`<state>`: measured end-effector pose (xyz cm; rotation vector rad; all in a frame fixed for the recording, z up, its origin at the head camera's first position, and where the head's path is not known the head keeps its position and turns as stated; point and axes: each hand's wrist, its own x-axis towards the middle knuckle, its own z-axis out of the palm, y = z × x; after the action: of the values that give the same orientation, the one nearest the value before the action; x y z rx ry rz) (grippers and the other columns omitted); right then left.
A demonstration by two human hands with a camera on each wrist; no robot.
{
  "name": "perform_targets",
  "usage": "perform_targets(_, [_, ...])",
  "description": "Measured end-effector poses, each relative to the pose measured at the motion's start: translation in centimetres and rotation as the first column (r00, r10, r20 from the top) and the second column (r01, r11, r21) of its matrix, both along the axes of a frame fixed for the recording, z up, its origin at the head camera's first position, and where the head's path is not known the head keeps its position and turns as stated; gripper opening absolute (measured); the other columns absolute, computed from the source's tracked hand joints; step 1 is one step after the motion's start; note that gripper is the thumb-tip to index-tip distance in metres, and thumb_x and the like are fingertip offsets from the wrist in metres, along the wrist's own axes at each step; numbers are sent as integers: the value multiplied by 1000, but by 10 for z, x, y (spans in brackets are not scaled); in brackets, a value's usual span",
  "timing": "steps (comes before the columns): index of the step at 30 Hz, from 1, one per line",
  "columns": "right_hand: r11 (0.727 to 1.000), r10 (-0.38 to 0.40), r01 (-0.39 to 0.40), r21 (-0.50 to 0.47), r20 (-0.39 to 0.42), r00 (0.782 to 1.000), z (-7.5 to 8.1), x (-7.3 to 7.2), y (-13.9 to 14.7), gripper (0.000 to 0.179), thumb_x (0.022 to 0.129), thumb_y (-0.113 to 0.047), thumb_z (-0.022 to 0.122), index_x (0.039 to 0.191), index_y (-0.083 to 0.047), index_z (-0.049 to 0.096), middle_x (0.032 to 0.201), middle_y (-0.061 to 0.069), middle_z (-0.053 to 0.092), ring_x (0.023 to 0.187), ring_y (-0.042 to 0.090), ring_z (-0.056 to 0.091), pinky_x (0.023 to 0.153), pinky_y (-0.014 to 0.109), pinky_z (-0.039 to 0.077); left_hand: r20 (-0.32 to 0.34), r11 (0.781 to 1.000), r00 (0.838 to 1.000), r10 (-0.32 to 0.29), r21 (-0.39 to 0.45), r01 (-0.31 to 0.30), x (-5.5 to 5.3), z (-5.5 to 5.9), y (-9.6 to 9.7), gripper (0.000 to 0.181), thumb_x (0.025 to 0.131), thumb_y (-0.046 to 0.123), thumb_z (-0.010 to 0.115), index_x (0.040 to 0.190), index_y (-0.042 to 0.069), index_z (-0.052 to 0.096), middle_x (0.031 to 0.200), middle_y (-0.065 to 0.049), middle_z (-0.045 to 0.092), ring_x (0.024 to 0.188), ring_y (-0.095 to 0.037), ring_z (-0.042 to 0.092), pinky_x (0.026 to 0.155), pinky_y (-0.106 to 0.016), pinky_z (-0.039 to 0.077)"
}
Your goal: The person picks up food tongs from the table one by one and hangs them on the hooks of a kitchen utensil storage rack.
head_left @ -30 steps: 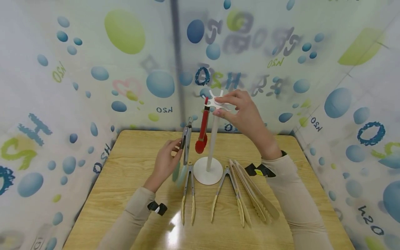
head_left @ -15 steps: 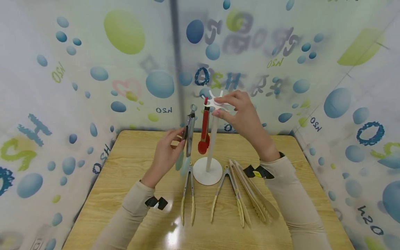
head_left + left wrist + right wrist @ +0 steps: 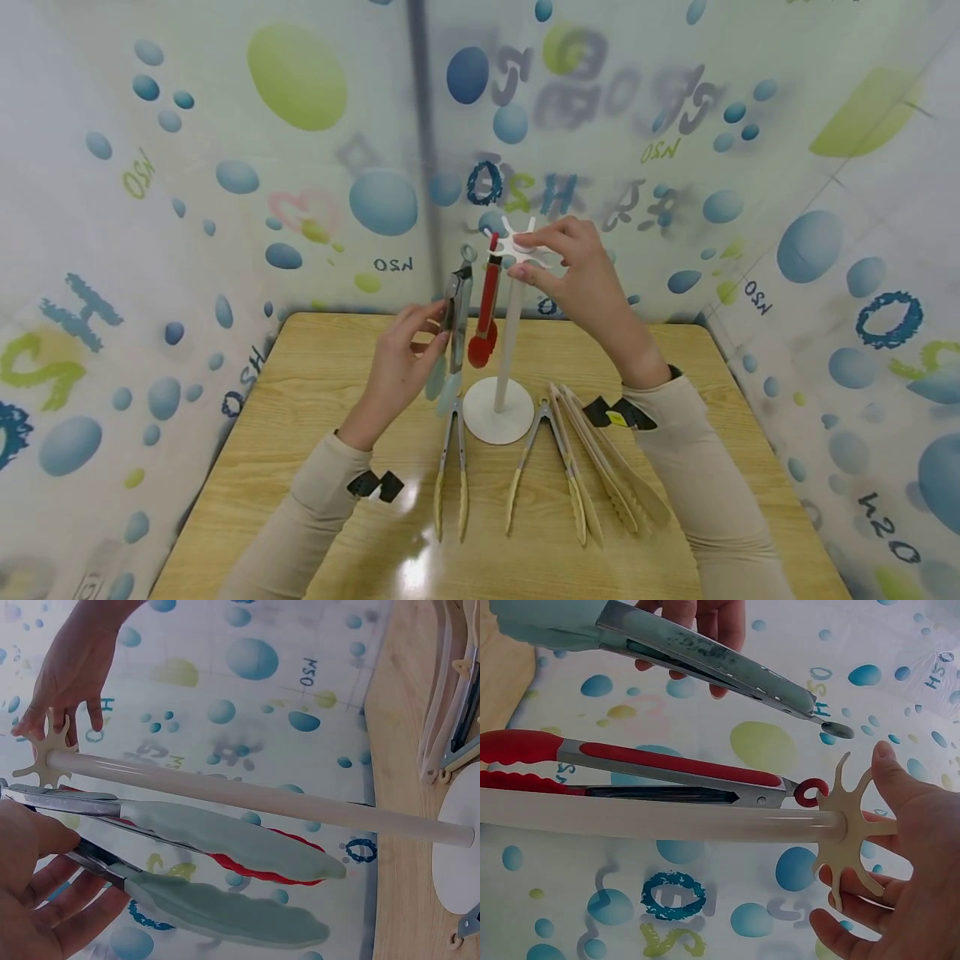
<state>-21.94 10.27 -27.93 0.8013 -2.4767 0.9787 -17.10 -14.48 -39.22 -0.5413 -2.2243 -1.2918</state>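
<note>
My left hand [image 3: 405,358] holds grey-green tongs [image 3: 225,832] by one metal arm, their tips hanging down and their ring [image 3: 468,253] upward, just left of a white stand. With fingers and thumb my right hand [image 3: 581,271] grips the hooked top [image 3: 513,245] of that stand [image 3: 510,346]. Red tongs [image 3: 489,296] hang by their ring from one hook. The right wrist view shows the grey-green tongs' ring [image 3: 838,730] apart from the hooks. Behind the tongs, some left fingers are partly hidden in that view.
The stand's round base [image 3: 499,421] rests on a wooden table [image 3: 322,517]. Beige-tipped tongs [image 3: 452,467] lie before it on the left. Another splayed pair [image 3: 551,467] and more beige tongs [image 3: 607,462] lie to the right. Patterned curtains [image 3: 300,183] surround the table.
My left hand has carried the grey-green tongs up and right, closer to the stand's hooks. The red tongs have swung slightly. My right hand stays on the stand's top.
</note>
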Motion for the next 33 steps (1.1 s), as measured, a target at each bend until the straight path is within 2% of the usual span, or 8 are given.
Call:
perform_targets(15, [1000, -5, 5, -13, 6, 1000, 0, 2, -2, 43, 87, -33, 75, 127, -17, 68, 118, 8, 58, 111, 25, 43, 83, 40, 43, -38, 999, 999, -30, 21, 31, -3, 4, 4, 40, 91, 0, 67, 131, 4, 62, 109, -15, 64, 89, -26, 70, 65, -34, 61])
perform_targets(22, [1000, -9, 9, -17, -10, 1000, -2, 2, -3, 43, 87, -34, 74, 127, -17, 68, 119, 7, 58, 111, 24, 43, 84, 37, 42, -12, 999, 1000, -29, 13, 29, -4, 6, 8, 40, 92, 1, 67, 131, 5, 63, 108, -15, 64, 90, -27, 69, 66, -36, 61])
perform_targets(33, [1000, -11, 11, -13, -46, 999, -4, 1, -3, 43, 88, -33, 74, 127, -16, 68, 117, 8, 58, 106, 25, 42, 82, 39, 42, -4, 999, 999, -35, -5, 35, -7, 5, 13, 38, 93, 2, 65, 131, 4, 62, 109, -15, 63, 91, -27, 68, 66, -38, 61])
